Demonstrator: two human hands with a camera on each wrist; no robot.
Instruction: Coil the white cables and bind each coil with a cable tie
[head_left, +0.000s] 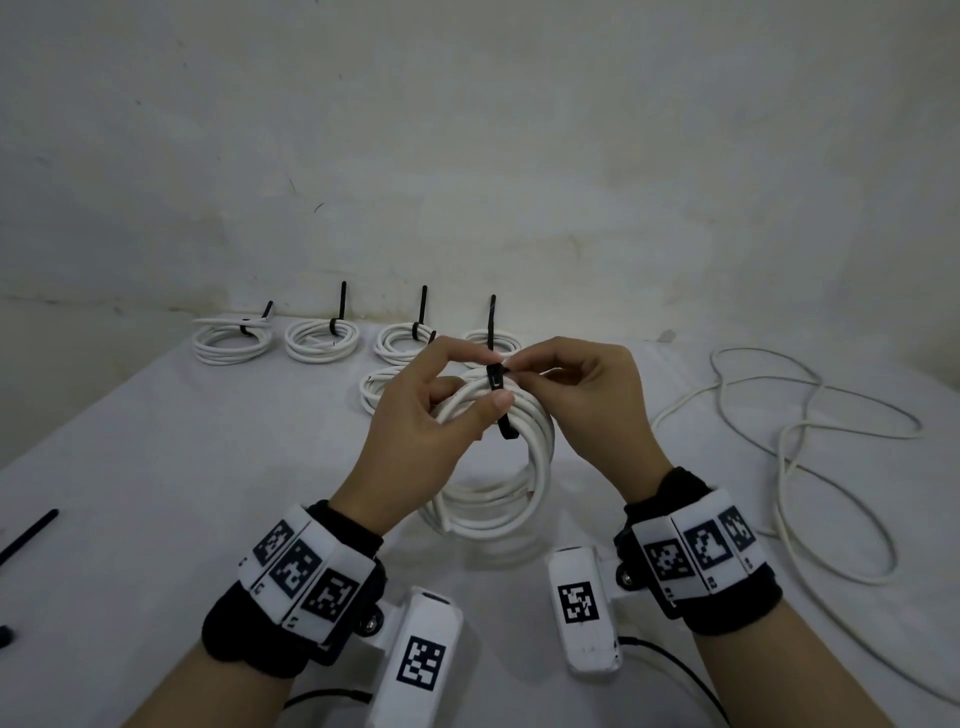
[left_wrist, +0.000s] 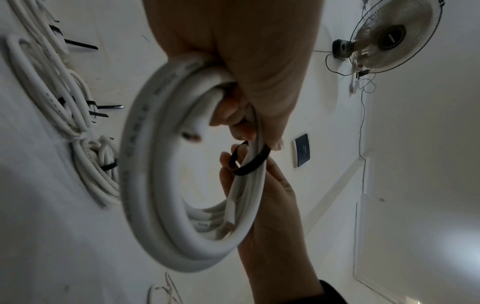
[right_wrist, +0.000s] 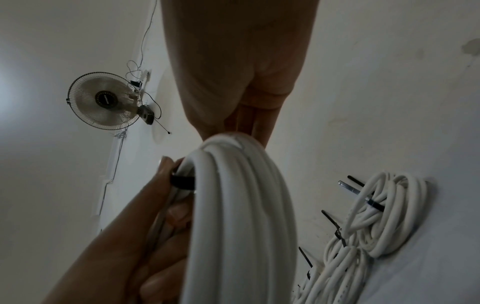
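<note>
A: Start with the coil. Where is it?

B: The white coil is held up off the surface, between the two hands and standing more or less on edge. A black cable tie is looped round its upper strands, with the tie's head at the top of the bundle.

A: And the hands?

B: The left hand has its fingers curled through the coil and its thumb pressed on the strands just beside the tie, so it grips the coil. The right hand pinches at the tie's head with thumb and forefinger; the left wrist view shows the black band closing a loose loop under the strands.

A: So which step is this?

B: Binding, I'd judge. The winding looks finished and the tie seems threaded or just about to be; the tip at the head is too small to tell.

A: Next move?

B: Probably a steady pull on the tail while the left hand keeps the strands bunched, so that none slips outside the loop.

A: How far along overall?

B: Four tied coils sit in a row at the far edge, a fifth coil lies behind the left hand, and a loose cable sprawls to the right, not yet coiled. Spare ties lie at the left.
</note>
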